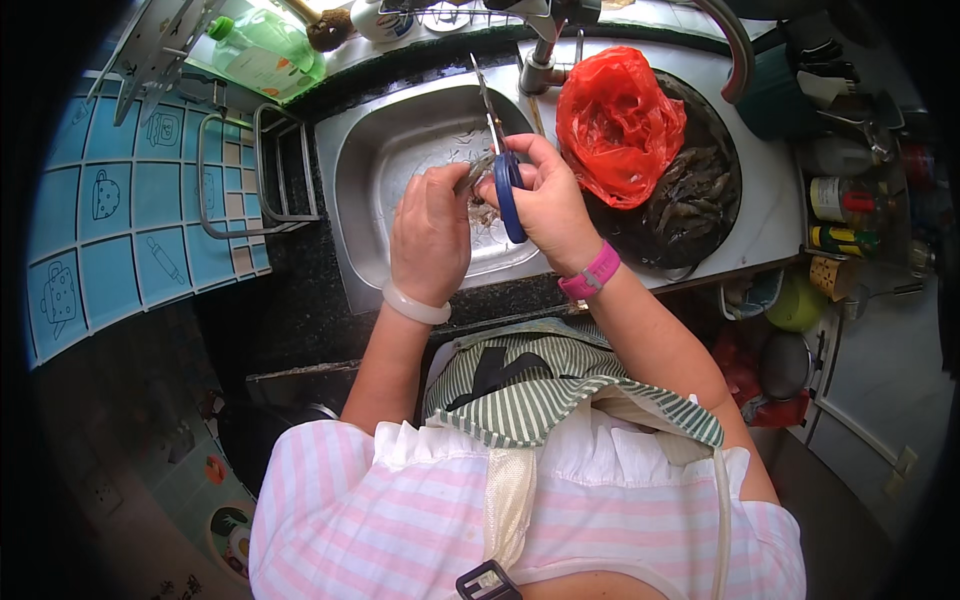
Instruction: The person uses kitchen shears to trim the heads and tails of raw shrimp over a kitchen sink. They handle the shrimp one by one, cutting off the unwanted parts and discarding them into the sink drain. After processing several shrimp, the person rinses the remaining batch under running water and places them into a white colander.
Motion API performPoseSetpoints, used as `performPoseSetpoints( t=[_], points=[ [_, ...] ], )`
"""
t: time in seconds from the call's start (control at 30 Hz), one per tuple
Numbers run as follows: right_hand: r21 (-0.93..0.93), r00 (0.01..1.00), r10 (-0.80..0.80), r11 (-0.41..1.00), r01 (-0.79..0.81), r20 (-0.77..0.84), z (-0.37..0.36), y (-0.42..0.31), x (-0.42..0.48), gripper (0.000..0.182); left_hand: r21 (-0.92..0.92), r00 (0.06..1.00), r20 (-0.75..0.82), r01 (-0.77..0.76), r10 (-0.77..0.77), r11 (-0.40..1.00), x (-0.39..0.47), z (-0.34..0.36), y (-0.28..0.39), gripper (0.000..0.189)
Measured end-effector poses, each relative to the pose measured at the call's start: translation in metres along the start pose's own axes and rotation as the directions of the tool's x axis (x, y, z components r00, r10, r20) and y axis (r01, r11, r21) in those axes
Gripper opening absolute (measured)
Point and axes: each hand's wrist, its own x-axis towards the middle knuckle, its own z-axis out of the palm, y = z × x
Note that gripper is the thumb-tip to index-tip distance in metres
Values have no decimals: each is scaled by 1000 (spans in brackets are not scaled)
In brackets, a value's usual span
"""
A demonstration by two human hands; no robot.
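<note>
My left hand (430, 225) pinches a grey shrimp (474, 174) between thumb and fingers, over the stainless steel sink (367, 202). In my right hand (553, 206) is a pair of scissors (509, 202) with blue handles. Their blades point away from me towards the back of the sink and look nearly together. The right fingertips are close to the shrimp, partly hidden by the handle. Small shrimp scraps (486, 215) lie below on the sink bottom. Right of the sink, a pile of raw shrimp (694, 196) rests on a dark round tray (637, 244), beside a crumpled red plastic bag (619, 127).
A metal faucet (541, 69) rises behind the sink. To the left is a metal rack (264, 169). A green bottle (266, 56) and a brush (330, 30) sit along the back ledge. Sauce bottles (844, 199) and a utensil holder (772, 97) stand at right.
</note>
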Motion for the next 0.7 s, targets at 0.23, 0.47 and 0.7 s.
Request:
performPoseSetpoints(
  t=[0.23, 0.47, 0.7],
  points=[
    [-22, 1000, -23, 999, 23, 9, 3, 1, 0, 47, 15, 1000, 19, -15, 15, 1000, 0, 0, 0, 25],
    [-70, 999, -40, 997, 39, -11, 5, 4, 4, 43, 29, 999, 38, -16, 15, 999, -1, -1, 0, 24],
    [32, 999, -33, 999, 32, 26, 0, 8, 6, 45, 10, 1000, 17, 4, -4, 1000, -2, 1, 0, 25]
  ],
)
